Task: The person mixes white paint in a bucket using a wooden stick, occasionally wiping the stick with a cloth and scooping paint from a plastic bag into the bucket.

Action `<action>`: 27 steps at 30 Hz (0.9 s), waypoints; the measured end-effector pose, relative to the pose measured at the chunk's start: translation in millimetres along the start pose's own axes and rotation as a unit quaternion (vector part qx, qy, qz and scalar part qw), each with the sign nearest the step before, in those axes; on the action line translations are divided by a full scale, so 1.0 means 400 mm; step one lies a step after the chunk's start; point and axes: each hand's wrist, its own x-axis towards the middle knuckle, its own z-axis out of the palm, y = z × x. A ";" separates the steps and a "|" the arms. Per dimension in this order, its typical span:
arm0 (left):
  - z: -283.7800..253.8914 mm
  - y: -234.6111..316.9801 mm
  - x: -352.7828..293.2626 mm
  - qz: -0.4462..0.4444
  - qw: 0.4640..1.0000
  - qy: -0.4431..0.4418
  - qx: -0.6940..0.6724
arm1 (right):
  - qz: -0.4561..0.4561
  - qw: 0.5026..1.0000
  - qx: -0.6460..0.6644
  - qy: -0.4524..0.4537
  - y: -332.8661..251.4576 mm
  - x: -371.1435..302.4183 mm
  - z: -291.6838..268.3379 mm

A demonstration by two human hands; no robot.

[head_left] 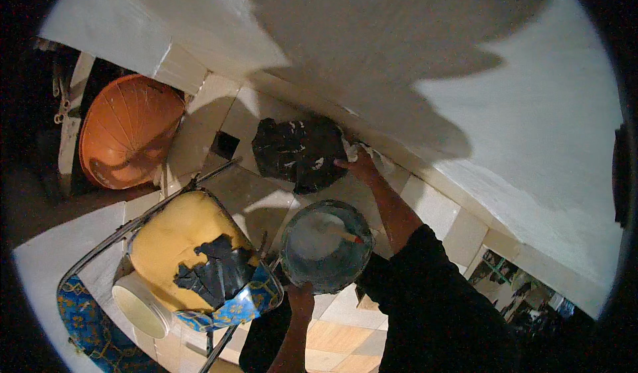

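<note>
My left hand [300, 296] is closed on the near rim of a round dark grey bucket [289, 253]. Inside it lies a greyish-white mass, with a light-coloured tool [340, 235] that has a red tip; its kind is unclear. Farther away, my right hand [362, 167] grips the right edge of a crumpled black plastic sheet [299, 157] streaked with white. The sheet lies on the tiled floor near the foot of the wall. A pale scrap shows beside the right fingers, too unclear to name.
At left stands a metal-framed chair [93, 260] with torn yellow foam [166, 240] and blue patterned cloth. A white bucket [141, 306] is beside it. Beyond is a large orange ribbed basin [129, 130]. A plastered wall [531, 154] runs along the right; a small dark square [226, 145] marks the floor.
</note>
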 end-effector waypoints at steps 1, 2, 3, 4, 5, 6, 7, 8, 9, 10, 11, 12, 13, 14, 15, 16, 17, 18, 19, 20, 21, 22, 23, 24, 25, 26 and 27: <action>-0.001 -0.062 0.021 0.030 0.999 0.043 0.008 | -0.022 1.000 0.018 -0.011 -0.021 0.046 0.035; 0.012 -0.124 0.047 0.059 0.995 0.077 0.013 | -0.041 0.999 0.030 -0.017 -0.025 0.082 0.053; 0.025 -0.172 0.074 0.050 0.995 0.091 0.004 | -0.051 0.998 0.045 -0.015 -0.026 0.108 0.070; 0.035 -0.197 0.095 0.038 0.994 0.103 -0.004 | -0.057 0.996 0.059 -0.015 -0.017 0.126 0.087; 0.038 -0.221 0.107 0.015 0.994 0.097 -0.045 | -0.064 0.995 0.075 -0.015 -0.015 0.142 0.107; 0.039 -0.244 0.116 -0.009 0.992 0.095 -0.085 | -0.054 0.998 0.028 0.017 -0.018 0.152 0.132; 0.046 -0.217 0.112 -0.044 0.985 0.065 -0.156 | -0.040 0.997 -0.021 0.055 0.006 0.161 0.145; 0.040 -0.205 0.115 -0.065 0.985 0.056 -0.152 | -0.030 0.993 -0.066 0.090 0.015 0.173 0.164; 0.039 -0.190 0.122 -0.084 0.984 0.047 -0.150 | -0.009 0.994 -0.038 0.099 0.024 0.185 0.175; 0.027 -0.170 0.121 -0.102 0.983 0.045 -0.147 | 0.012 0.995 -0.006 0.104 0.023 0.190 0.197; 0.033 -0.167 0.114 -0.085 0.971 0.074 -0.212 | 0.037 0.993 0.025 0.111 0.039 0.191 0.212; 0.036 -0.162 0.103 -0.066 0.954 0.101 -0.274 | 0.044 0.993 -0.022 0.105 0.058 0.190 0.220; 0.035 -0.173 0.095 -0.045 0.955 0.095 -0.277 | 0.050 0.991 -0.069 0.104 0.100 0.197 0.217; 0.036 -0.209 0.098 -0.022 0.955 0.089 -0.281 | 0.035 0.990 -0.071 0.119 0.126 0.205 0.218; 0.040 -0.242 0.108 0.001 0.956 0.077 -0.283 | 0.021 0.987 -0.076 0.139 0.161 0.214 0.205; 0.040 -0.266 0.119 0.012 0.983 0.053 -0.174 | -0.013 0.984 -0.038 0.173 0.191 0.218 0.192; 0.031 -0.286 0.131 0.024 0.997 0.036 -0.059 | -0.048 0.978 0.006 0.201 0.195 0.220 0.188; 0.027 -0.304 0.143 0.023 0.998 0.015 -0.061 | -0.018 0.988 0.052 0.146 0.205 0.223 0.166; 0.016 -0.326 0.151 0.020 0.998 0.001 -0.062 | 0.012 0.992 0.101 0.082 0.193 0.213 0.155; 0.008 -0.344 0.147 0.005 0.984 -0.015 -0.178 | 0.013 0.986 0.155 0.065 0.162 0.189 0.156; 0.002 -0.364 0.141 -0.009 0.955 -0.032 -0.294 | 0.013 0.977 0.209 0.047 0.123 0.166 0.156; -0.039 -0.445 0.143 -0.036 0.907 -0.048 -0.416 | -0.019 0.960 0.273 0.067 0.028 0.138 0.187; -0.066 -0.521 0.157 -0.069 0.842 -0.071 -0.530 | -0.035 0.955 0.282 0.082 -0.008 0.128 0.183; -0.038 -0.483 0.146 -0.054 0.901 -0.035 -0.428 | -0.045 0.953 0.282 0.104 0.007 0.121 0.176; 0.012 -0.370 0.127 -0.037 0.948 -0.011 -0.316 | -0.037 0.965 0.233 0.119 0.073 0.129 0.155; 0.033 -0.276 0.108 -0.014 0.980 0.020 -0.198 | -0.031 0.977 0.161 0.139 0.116 0.127 0.147; 0.029 -0.240 0.104 -0.042 0.977 0.014 -0.209 | -0.027 0.983 0.089 0.157 0.143 0.126 0.141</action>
